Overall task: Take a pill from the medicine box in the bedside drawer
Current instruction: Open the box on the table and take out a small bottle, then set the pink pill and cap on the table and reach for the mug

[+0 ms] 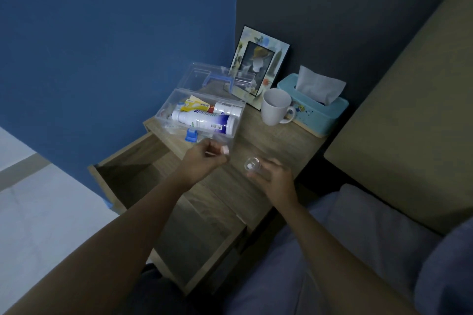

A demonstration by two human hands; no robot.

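Note:
The clear medicine box stands open on the bedside table, its lid tipped back. Inside lie a white and blue bottle, a smaller white bottle and a yellow packet. My left hand is closed just in front of the box, pinching something small and pale that I cannot make out. My right hand holds a small clear cup with a white pill in it, above the table's front. The drawer below is pulled out.
A white mug, a light blue tissue box and a picture frame stand at the back of the bedside table. The bed with a grey pillow lies to the right, a blue wall to the left.

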